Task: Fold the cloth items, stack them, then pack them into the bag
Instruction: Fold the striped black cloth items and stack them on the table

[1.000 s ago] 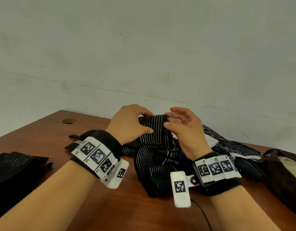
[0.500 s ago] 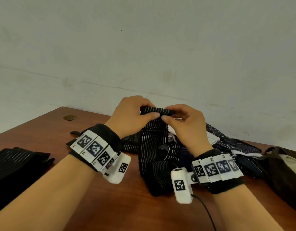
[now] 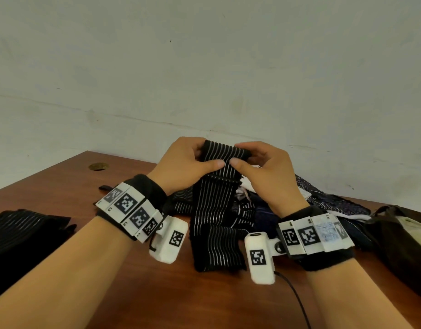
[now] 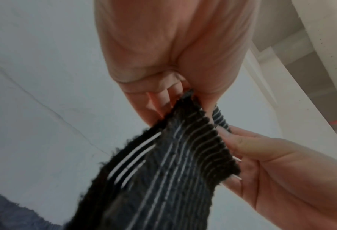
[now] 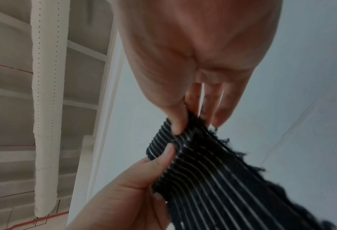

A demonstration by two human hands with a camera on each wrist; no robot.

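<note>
Both grips, left hand (image 3: 185,162) and right hand (image 3: 264,169), pinching top edge of black striped cloth (image 3: 216,210), thumbs in front, fingers curled behind. Cloth raised, lower end folded on brown surface (image 3: 124,293). Folded striped piece (image 3: 22,233) far left; heap of cloths (image 3: 323,205) behind; dark bag (image 3: 399,245) right.

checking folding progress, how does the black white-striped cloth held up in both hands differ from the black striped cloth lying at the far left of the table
The held black white-striped cloth is pinched at its top edge by the left hand and right hand; the black striped cloth at far left is untouched. The held one hangs, its lower end on the wooden table; the left one lies flat. Both are black with thin pale stripes.
</note>
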